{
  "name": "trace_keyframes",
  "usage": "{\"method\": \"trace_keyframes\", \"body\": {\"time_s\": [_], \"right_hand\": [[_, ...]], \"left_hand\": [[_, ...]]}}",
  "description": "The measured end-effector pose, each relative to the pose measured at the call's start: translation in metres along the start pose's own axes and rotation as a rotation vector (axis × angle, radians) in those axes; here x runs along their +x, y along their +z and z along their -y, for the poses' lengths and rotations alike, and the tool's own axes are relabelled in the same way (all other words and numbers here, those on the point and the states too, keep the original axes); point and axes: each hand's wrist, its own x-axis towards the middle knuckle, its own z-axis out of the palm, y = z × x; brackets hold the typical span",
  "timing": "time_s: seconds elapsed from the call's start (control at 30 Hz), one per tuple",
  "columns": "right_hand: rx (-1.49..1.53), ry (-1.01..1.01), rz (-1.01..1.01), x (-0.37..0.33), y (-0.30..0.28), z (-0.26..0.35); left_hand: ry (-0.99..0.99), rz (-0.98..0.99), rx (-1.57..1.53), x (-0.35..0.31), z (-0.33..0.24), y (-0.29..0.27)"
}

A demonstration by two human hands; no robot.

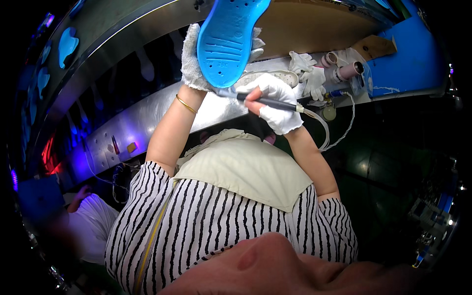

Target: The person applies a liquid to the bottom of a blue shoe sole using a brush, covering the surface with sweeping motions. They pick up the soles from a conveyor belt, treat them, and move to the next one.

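Observation:
A blue shoe sole (223, 51) with holes and raised ribs stands at the top of the view, its rounded end toward me. My left hand (192, 64), in a white knit glove, is closed around it, fingers showing past the right edge. In my right hand (276, 91), whose white glove leaves some fingertips bare, is a dark-handled brush (281, 104). A clear tube (322, 125) runs from the handle's back end. The pale brush tip lies at the sole's rounded end; whether it touches is hard to tell.
Beyond my hands runs a metal ledge (164, 113). White gloves (314, 81), a pink cylinder (350, 71) and a pale sole (284, 77) lie at its right part. Blue pieces (68, 46) rest on the left conveyor. Another person's white clothing (93, 228) shows lower left.

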Motion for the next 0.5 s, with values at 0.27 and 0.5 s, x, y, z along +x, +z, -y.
{"method": "trace_keyframes", "body": {"time_s": [0.27,0.5], "right_hand": [[0.220,0.027,-0.062,0.006,-0.005,0.020],[-0.187,-0.114,0.093,0.022,-0.006,0.010]], "left_hand": [[-0.078,-0.009,0.087,-0.003,0.000,0.012],[-0.116,-0.092,0.326,0.009,-0.007,-0.012]]}}
